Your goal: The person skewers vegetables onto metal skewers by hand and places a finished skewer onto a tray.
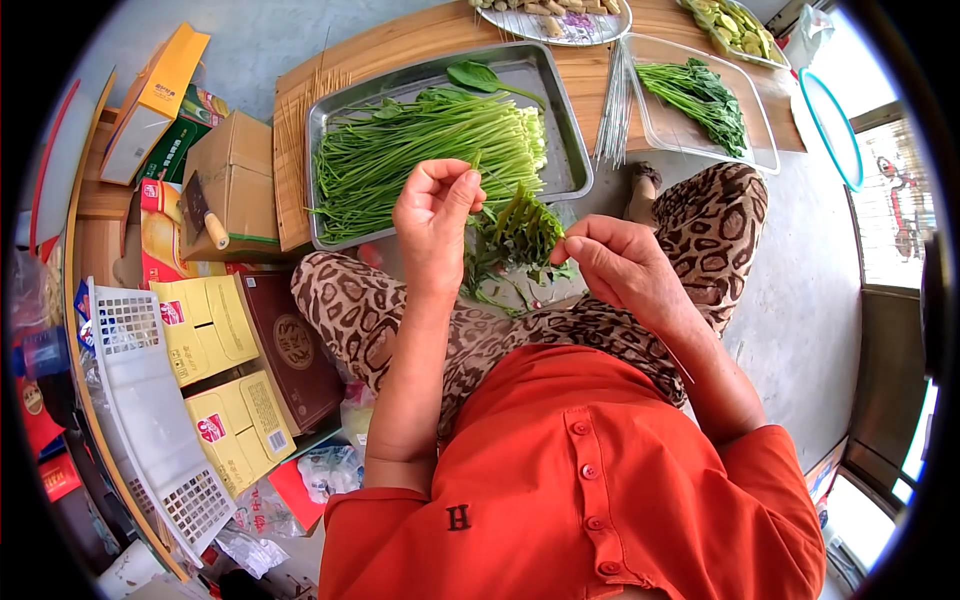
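Observation:
My left hand (437, 215) is closed in a pinch in front of the metal tray, with a small green vegetable tip (475, 160) showing at its fingertips. My right hand (620, 265) pinches a thin skewer (682, 366), whose end sticks out below the wrist. Between both hands is a row of green leafy pieces (528, 228), seemingly threaded on the skewer; the threading itself is hidden. Just beyond, a metal tray (575, 150) holds a thick bundle of long green stems (420, 155) and one loose leaf (475, 76). Leafy scraps (500, 290) lie below, between my knees.
On the wooden table (400, 45) are loose metal skewers (614, 105), a clear tray (765, 150) of leafy greens and a plate (622, 25) of skewered food. Cardboard boxes (235, 165), a knife (205, 215) and a white plastic basket (150, 390) crowd the left side.

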The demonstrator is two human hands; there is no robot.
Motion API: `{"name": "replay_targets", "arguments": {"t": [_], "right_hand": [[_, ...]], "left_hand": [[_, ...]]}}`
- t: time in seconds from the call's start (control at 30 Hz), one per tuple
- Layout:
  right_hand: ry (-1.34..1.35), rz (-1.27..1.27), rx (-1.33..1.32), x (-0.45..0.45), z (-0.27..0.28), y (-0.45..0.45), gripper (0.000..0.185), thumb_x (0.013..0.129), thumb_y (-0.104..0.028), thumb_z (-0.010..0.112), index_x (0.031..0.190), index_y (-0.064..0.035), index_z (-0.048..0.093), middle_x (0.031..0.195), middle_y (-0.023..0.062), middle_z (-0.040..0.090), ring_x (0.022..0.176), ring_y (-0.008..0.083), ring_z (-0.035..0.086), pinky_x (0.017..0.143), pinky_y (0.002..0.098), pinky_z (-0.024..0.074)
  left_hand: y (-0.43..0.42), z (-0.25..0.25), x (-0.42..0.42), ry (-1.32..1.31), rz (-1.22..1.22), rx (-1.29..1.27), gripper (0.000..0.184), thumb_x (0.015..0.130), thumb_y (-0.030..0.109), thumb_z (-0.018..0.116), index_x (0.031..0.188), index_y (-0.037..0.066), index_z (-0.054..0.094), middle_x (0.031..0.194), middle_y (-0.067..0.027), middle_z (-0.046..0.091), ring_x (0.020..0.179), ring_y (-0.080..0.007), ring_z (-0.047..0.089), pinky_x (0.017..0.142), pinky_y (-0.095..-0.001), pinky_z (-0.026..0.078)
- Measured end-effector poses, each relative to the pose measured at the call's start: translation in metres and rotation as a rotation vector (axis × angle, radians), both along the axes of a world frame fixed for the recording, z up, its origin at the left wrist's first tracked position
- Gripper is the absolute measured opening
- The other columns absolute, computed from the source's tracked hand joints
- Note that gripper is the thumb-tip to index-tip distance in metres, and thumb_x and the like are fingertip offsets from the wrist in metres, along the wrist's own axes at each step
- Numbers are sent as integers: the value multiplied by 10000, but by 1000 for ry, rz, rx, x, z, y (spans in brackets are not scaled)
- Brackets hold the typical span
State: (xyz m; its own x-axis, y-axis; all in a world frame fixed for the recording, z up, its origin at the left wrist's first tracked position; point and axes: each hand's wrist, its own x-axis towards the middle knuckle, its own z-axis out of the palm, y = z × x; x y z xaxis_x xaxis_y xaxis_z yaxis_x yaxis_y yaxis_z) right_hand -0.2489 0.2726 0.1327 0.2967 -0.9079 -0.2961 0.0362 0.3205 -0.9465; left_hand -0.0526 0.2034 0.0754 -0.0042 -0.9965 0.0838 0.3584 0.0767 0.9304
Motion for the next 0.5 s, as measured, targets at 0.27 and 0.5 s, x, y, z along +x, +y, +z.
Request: {"name": "replay_targets", "arguments": {"t": [0.27, 0.5], "right_hand": [[3, 7, 21, 1, 0, 1, 247, 986, -213, 501, 918, -6, 615, 521, -82, 380, 428, 7, 297, 404, 189, 221], [2, 9, 47, 1, 2, 1, 234, 984, -197, 502, 936, -7, 628, 554, -99, 368, 482, 3, 301, 437, 192, 227]], "left_hand": [[1, 0, -1, -8, 23, -5, 109, 882, 75, 653, 938, 10, 586, 792, -10, 603, 693, -67, 566, 651, -193, 475], [2, 0, -1, -21, 30, 6, 119, 885, 64, 646, 948, -7, 575, 807, -38, 600, 704, -97, 554, 672, -215, 464]]}}
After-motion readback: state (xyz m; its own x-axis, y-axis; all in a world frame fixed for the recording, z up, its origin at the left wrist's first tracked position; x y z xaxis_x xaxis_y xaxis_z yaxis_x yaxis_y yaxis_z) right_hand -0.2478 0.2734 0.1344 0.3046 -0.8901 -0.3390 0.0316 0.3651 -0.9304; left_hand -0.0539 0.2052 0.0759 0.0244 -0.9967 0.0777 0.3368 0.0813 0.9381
